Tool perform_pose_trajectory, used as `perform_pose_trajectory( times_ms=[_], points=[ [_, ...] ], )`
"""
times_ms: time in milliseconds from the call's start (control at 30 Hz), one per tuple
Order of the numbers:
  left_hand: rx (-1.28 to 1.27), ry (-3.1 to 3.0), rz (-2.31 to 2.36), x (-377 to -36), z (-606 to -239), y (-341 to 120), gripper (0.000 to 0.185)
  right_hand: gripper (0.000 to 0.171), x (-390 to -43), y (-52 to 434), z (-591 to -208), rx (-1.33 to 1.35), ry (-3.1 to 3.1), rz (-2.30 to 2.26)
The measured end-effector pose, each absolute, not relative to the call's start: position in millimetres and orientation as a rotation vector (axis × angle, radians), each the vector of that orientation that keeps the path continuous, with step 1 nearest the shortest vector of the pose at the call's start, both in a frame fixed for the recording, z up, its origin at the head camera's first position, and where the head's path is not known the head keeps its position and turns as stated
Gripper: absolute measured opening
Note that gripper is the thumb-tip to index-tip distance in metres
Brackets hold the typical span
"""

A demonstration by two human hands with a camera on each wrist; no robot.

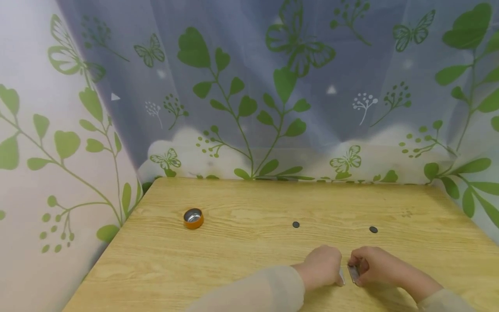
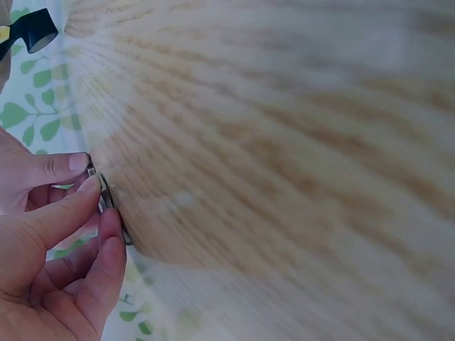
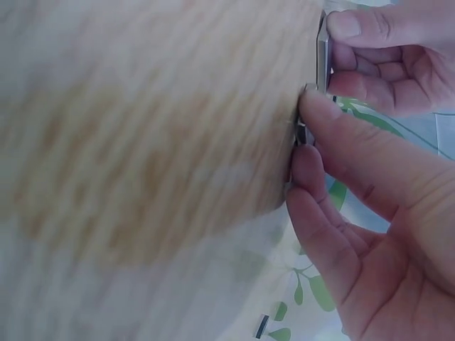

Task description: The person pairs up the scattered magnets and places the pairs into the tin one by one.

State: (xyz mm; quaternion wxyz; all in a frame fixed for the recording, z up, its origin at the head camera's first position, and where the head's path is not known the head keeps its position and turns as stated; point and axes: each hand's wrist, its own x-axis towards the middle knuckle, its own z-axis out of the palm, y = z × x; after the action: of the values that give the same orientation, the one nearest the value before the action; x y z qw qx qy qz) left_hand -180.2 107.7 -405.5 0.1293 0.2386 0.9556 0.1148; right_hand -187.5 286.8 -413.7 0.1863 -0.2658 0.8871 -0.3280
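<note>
Both hands work close together at the front of the wooden table (image 1: 249, 251). My left hand (image 1: 323, 268) pinches a thin small metal plate (image 1: 341, 276) on edge against the tabletop. My right hand (image 1: 376, 265) pinches a second small metal plate (image 1: 353, 274) right beside it. In the left wrist view the left hand (image 2: 99, 206) holds its plate (image 2: 106, 200) between thumb and fingers. The right wrist view shows the right hand (image 3: 302, 135) gripping its plate (image 3: 301, 132), with the other plate (image 3: 323, 57) held just above. The plates stand nearly touching.
A small orange tin (image 1: 193, 218) with a shiny inside stands at the left of the table. Two dark round discs (image 1: 296, 224) (image 1: 373, 229) lie beyond the hands. Leaf-and-butterfly curtains (image 1: 249, 108) close off the back and both sides.
</note>
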Motion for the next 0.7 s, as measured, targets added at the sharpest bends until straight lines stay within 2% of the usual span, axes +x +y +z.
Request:
perform_pose_trajectory(
  times_ms=[367, 700],
  points=[
    [0.686, 2.838, 0.272, -179, -403, 117, 0.022, 0.024, -189, 279, -414, -0.889, 2.447, -0.965],
    [0.671, 2.837, 0.336, -178, -407, 119, 0.020, 0.029, -187, 277, -417, -0.921, 2.521, -0.861]
  ],
)
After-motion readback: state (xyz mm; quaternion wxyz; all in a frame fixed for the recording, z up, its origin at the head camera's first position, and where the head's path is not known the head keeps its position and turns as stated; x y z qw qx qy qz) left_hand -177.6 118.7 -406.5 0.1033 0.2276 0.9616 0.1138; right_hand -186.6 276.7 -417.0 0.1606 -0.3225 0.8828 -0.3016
